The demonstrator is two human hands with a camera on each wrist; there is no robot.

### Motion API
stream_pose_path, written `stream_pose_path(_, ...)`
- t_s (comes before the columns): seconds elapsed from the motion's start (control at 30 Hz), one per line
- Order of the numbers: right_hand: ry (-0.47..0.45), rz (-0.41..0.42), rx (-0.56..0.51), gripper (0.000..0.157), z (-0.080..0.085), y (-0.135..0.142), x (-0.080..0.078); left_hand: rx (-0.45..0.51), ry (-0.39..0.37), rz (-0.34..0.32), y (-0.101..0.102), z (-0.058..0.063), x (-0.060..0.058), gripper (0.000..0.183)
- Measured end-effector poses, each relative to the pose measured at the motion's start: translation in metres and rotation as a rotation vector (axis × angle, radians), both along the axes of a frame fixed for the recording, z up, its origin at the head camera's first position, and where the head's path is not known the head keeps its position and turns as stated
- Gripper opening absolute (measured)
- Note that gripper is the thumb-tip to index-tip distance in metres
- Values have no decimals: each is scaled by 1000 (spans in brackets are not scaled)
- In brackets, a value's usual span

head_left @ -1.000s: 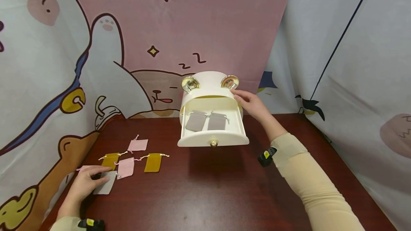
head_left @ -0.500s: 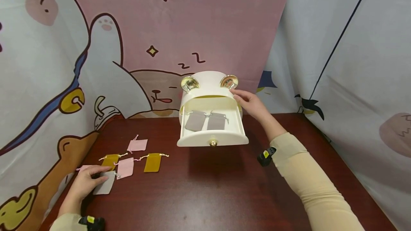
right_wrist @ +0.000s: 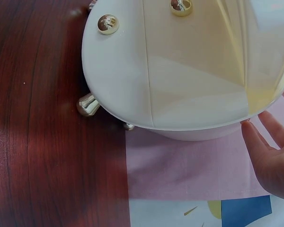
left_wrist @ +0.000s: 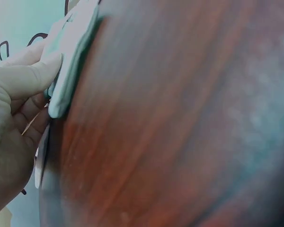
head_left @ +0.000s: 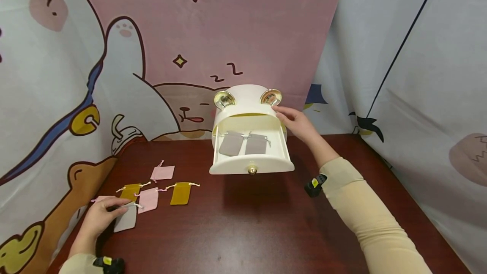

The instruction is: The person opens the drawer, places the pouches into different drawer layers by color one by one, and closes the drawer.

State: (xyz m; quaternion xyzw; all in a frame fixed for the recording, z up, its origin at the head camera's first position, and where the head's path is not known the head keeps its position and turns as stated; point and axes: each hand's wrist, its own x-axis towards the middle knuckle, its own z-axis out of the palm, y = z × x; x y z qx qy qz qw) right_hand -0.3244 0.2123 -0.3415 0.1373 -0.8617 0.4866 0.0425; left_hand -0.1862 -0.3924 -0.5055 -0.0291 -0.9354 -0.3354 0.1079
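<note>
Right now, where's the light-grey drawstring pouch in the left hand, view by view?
Head: lower left; the light-grey drawstring pouch is pinched by the left hand.
Left wrist: upper left, seen nearly edge-on between thumb and fingers.
Right wrist: not in it.
Shared landmark: the reddish-brown wooden table, in all three.

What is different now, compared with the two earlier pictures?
The pale pouch, pinched by the left hand, has swung its lower end slightly rightward. The right hand at the box, the open drawer and the other pouches stayed as they were.
</note>
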Motion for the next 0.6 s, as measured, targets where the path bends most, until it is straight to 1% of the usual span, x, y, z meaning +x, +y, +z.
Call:
stream_pose_path(0.13,-1,-4,7,48,0,0,0,22,12,8,-1,3,1,17)
stream_pose_path(0.23,0,-4,6,48,-1,0,0,46,5,14,-2,7,3,18)
stream_pose_path(0.4,-3,-4,2,48,0,0,-1,96,-10,27,-2,16,5,21)
stream_pose_path(0.53,-7,-8,5,48,0,-1,-1,153,11,23,-2,22,6,21)
stream_pose_path(0.6,-9,-9,3,48,0,-1,0,168,40,12,-1,25,6,20)
